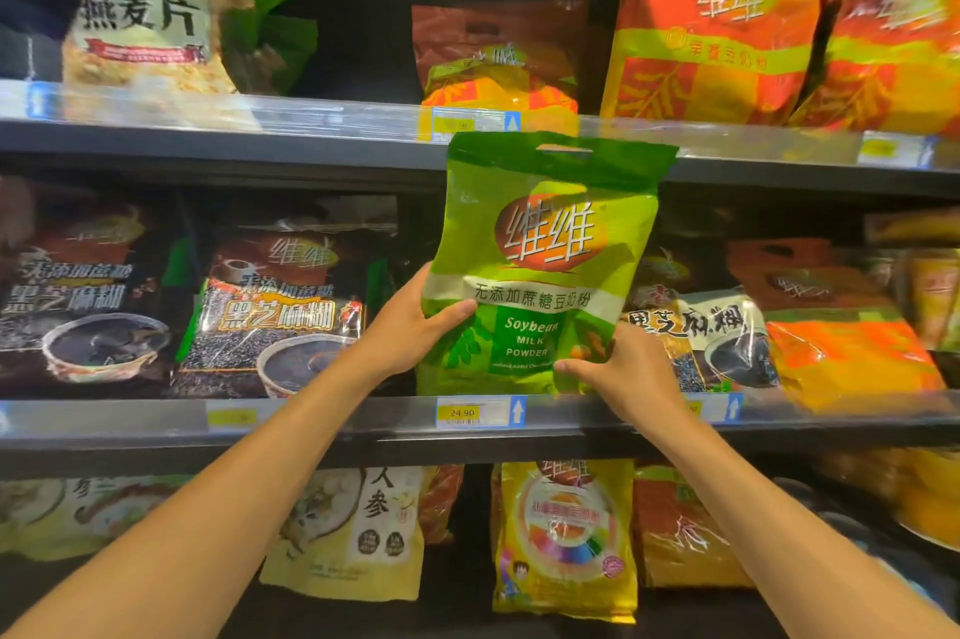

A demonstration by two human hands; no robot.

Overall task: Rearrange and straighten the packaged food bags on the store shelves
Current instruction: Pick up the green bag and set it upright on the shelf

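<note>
Both forearms reach up to the middle shelf (363, 430). Left hand (410, 321) and right hand (623, 368) are closed on the green bag (545, 264), thumbs on its front, other fingers hidden behind. Bag sits upright between the fingers, base at the shelf lip. Step: seating it. Next: push it back, square with the black bags (280, 305) left of the fingers.

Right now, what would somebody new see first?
The bright green soybean milk powder bag, held upright at the middle shelf by the left hand and right hand. Then the big orange bags on the top shelf, upper right.
</note>
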